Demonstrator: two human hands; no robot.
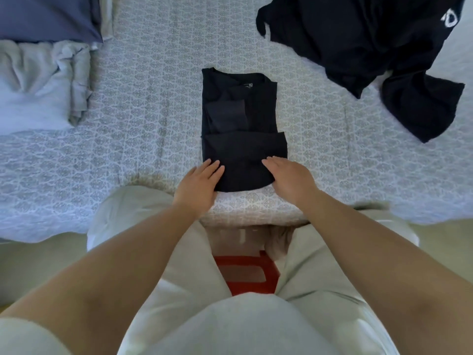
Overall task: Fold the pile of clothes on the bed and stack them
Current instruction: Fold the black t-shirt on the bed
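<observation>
On bed (153,111), hands flat on shirt (240,139)

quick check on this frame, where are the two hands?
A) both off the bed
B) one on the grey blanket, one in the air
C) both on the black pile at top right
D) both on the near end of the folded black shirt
D: the left hand and right hand lie with straight fingers on the near edge of the folded black shirt, while the unfolded black pile lies untouched at the far right.
</observation>
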